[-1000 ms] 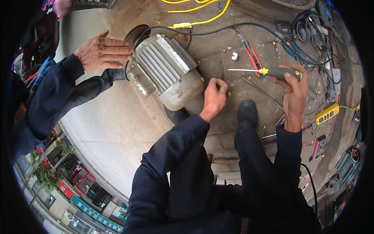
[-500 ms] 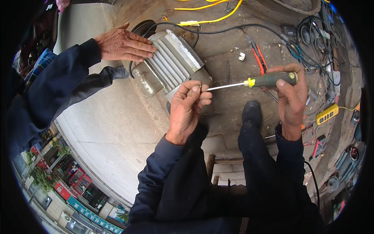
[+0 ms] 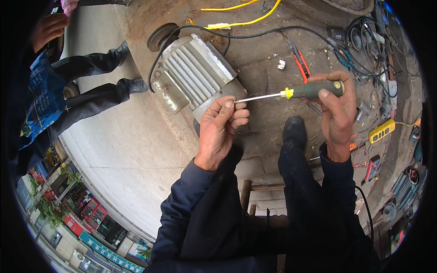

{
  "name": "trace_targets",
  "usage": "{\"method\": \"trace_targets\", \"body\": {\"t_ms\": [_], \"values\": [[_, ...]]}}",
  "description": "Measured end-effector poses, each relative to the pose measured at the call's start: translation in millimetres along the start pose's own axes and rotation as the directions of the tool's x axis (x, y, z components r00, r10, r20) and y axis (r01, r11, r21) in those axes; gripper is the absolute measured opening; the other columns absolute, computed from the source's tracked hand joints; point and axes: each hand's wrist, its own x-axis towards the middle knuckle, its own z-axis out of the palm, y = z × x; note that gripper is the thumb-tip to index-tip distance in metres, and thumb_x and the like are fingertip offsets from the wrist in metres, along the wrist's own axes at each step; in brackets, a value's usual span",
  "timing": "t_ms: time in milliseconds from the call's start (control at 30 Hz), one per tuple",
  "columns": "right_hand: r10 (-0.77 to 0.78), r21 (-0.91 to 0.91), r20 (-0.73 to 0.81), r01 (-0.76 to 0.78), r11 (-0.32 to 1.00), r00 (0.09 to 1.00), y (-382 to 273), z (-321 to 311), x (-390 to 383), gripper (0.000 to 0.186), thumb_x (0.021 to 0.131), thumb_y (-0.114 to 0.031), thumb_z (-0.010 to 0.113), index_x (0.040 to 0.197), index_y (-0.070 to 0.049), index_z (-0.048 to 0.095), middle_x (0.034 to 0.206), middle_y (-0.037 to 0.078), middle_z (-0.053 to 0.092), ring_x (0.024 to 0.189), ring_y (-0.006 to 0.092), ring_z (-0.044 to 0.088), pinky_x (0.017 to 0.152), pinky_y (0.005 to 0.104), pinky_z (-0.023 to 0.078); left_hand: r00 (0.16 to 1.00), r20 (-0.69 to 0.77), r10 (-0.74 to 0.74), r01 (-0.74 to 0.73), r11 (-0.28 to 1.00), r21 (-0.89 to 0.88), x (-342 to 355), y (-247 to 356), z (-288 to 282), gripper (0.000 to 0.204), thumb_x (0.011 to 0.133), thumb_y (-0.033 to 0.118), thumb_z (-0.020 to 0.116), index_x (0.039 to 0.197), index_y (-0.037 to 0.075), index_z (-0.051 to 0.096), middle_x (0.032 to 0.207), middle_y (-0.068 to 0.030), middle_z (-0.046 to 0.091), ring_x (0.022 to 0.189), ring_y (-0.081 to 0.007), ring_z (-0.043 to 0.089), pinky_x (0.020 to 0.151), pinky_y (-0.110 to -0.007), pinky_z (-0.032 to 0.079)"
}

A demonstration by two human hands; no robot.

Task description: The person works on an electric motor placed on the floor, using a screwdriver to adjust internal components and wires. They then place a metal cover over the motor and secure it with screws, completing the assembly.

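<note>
My right hand (image 3: 339, 116) is wrapped round the dark green handle of a screwdriver (image 3: 307, 91), which lies nearly level. Its thin steel shaft runs left through a yellow collar. At the shaft's tip, my left hand (image 3: 216, 129) is closed in a pinch of thumb and forefinger. Whatever those fingers hold is too small to make out. Just beyond my left hand, a grey electric motor (image 3: 193, 73) with a ribbed casing lies on the ground. A dark pulley (image 3: 161, 37) sits at its far end, and a black cable (image 3: 255, 35) stretches from it to the right.
Red-handled pliers (image 3: 301, 66) and a small white piece (image 3: 281, 64) lie beyond the screwdriver. To the right are a yellow power strip (image 3: 381, 131), a red meter (image 3: 372, 167) and tangled cables (image 3: 359, 41). Another person's legs (image 3: 98, 88) and blue bag (image 3: 45, 98) are at the left.
The other person's hand has left the motor and that person has drawn back to the left. The screwdriver has shifted slightly left; my left hand keeps its pinch.
</note>
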Motion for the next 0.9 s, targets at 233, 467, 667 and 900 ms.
{"method": "trace_targets", "body": {"t_ms": [233, 467, 667, 900], "values": [[-0.069, -0.061, 0.035, 0.071, 0.996, 0.997, -0.3, 4.2, -3.5, 0.041, 0.096, -0.005, 0.066, 0.132, 0.001, 0.045, 0.122, 0.022, 0.068, 0.101, 0.0228, 0.07, 0.088, 0.0381, 0.06, 0.999, 0.033, -0.024, 0.028, 0.992, -0.119, 3.1, -0.1, -1.9, 0.019, 0.112, 0.014, 0.059, 0.124, 0.003, 0.067, 0.11, -0.0134, 0.079, 0.094, -0.0211, 0.08, 0.081, -0.032, 0.068], [-0.095, -0.056, 0.073, 0.099, 0.994, 0.993, -2.6, 6.7, -5.4, 0.041, 0.096, -0.003, 0.065, 0.132, -0.001, 0.045, 0.124, 0.023, 0.066, 0.101, 0.0216, 0.067, 0.094, 0.0386, 0.057, 0.999, 0.029, -0.033, 0.038, 0.984, -0.175, 3.7, 0.6, 0.3, 0.018, 0.113, 0.017, 0.058, 0.121, 0.003, 0.068, 0.108, -0.0135, 0.079, 0.092, -0.0205, 0.08, 0.08, -0.032, 0.068], [-0.105, -0.071, 0.067, 0.109, 0.991, 0.992, -4.1, 10.9, -6.9, 0.039, 0.098, -0.004, 0.065, 0.132, 0.0, 0.045, 0.124, 0.023, 0.067, 0.101, 0.021, 0.067, 0.092, 0.0377, 0.058, 0.999, 0.001, -0.037, 0.036, 0.982, -0.183, 3.2, -0.2, 2.5, 0.018, 0.113, 0.018, 0.058, 0.118, 0.003, 0.067, 0.107, -0.0145, 0.078, 0.091, -0.0205, 0.079, 0.08, -0.032, 0.067], [-0.031, -0.14, -0.001, 0.031, 0.99, 1.0, -6.2, 18.5, -10.0, 0.035, 0.102, -0.006, 0.066, 0.13, 0.001, 0.046, 0.115, 0.02, 0.071, 0.096, 0.0219, 0.073, 0.087, 0.0352, 0.062, 0.993, -0.015, 0.116, -0.117, 0.986, -0.117, 5.1, -4.5, 2.8, 0.017, 0.113, 0.019, 0.059, 0.114, 0.003, 0.066, 0.104, -0.0144, 0.078, 0.09, -0.021, 0.079, 0.081, -0.033, 0.067]]}}
